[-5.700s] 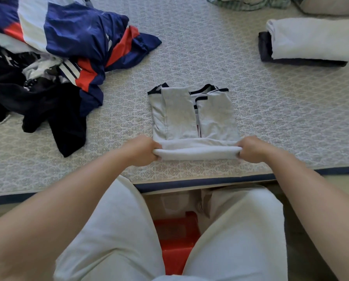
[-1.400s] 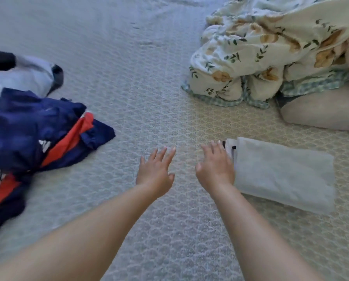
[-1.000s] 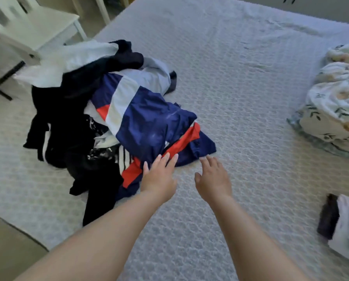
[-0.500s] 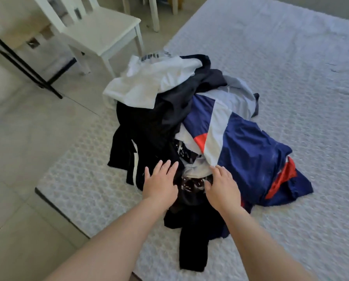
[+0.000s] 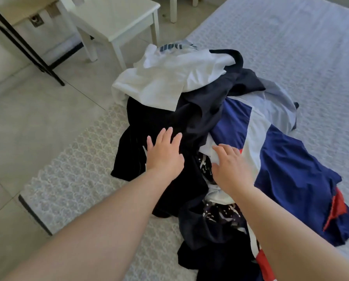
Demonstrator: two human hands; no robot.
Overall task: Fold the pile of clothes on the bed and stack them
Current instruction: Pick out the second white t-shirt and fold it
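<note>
A rumpled heap of black, white and navy-red clothes lies on the pale patterned-quilt bed; left hand and right hand, fingers straight and grasping nothing, reach over it; a white wooden chair stands on the tiled floor.

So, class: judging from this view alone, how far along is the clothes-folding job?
Done: no folded stack shows in this view. In hand: the left hand and right hand, fingers straight, reach onto the pile, gripping nothing yet. Left: the white shirt, dark garment and blue jersey all lie unfolded.
</note>
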